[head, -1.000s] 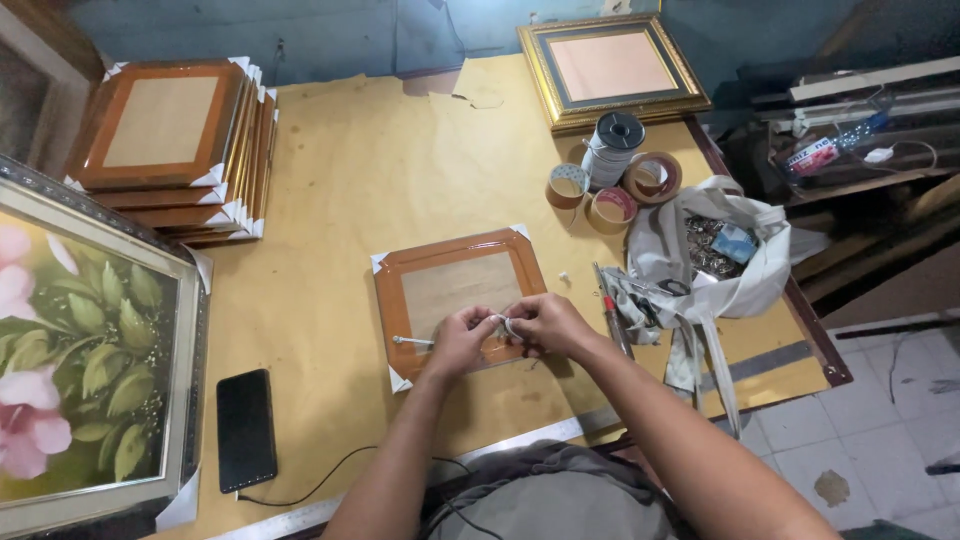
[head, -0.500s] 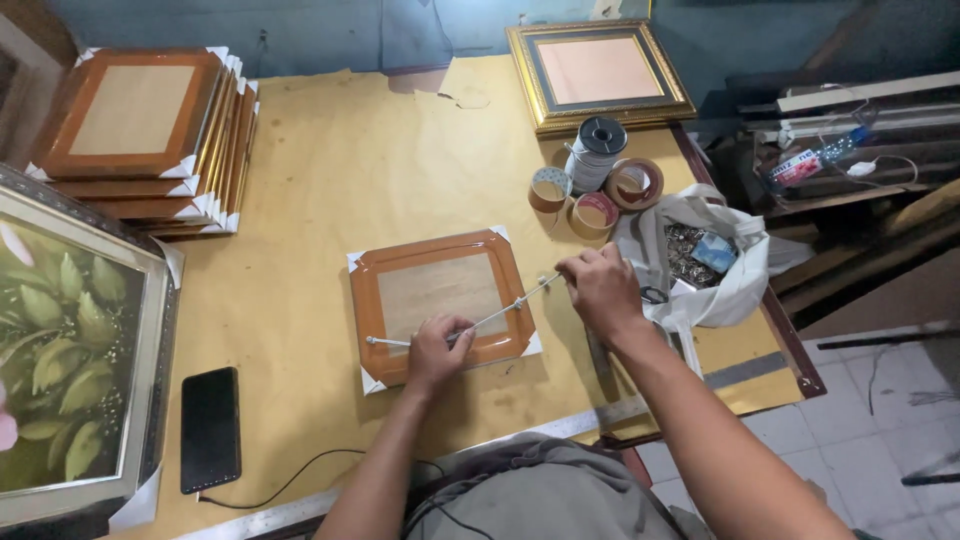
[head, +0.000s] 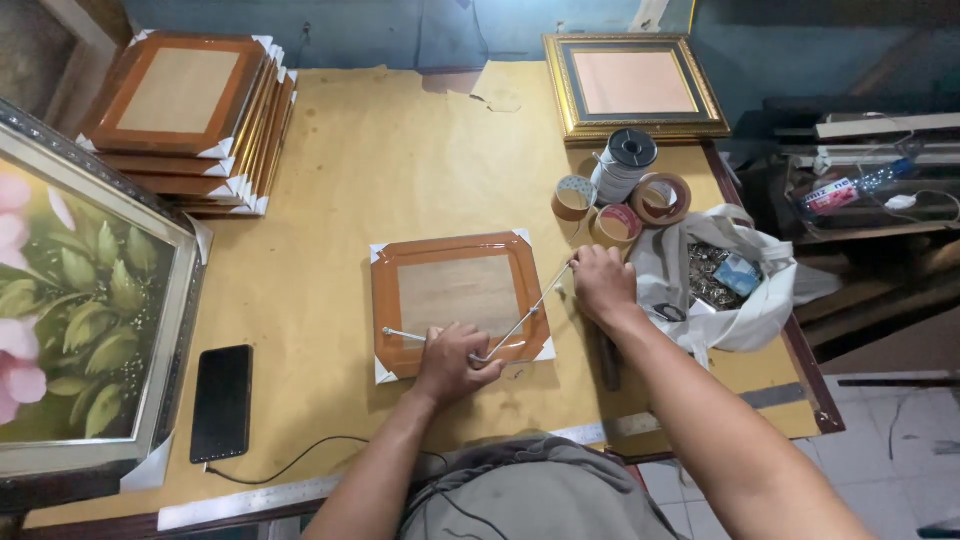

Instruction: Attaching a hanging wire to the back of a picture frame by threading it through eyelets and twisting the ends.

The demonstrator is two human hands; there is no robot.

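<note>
A small brown picture frame (head: pixel 455 250) with white corner guards lies face down near the table's front edge. A white cord (head: pixel 520 320) runs across its back. My left hand (head: pixel 452 362) presses the cord down on the frame's lower edge, with a short cord end sticking out to the left. My right hand (head: pixel 603 285) grips the cord's other end just past the frame's right side and holds it taut. The cord slants up from my left hand to my right.
A stack of similar frames (head: pixel 190 115) sits at the back left, a gold frame (head: pixel 632 85) at the back right. Tape rolls (head: pixel 662 200) and a cord spool (head: pixel 625 160) stand beside a white bag (head: pixel 730 290). A flower painting (head: pixel 85 300) and black phone (head: pixel 222 402) lie left.
My hands started together over the frame's lower edge. My right hand has drawn the cord out to the right, while my left hand stayed on the frame. The view shifted slightly.
</note>
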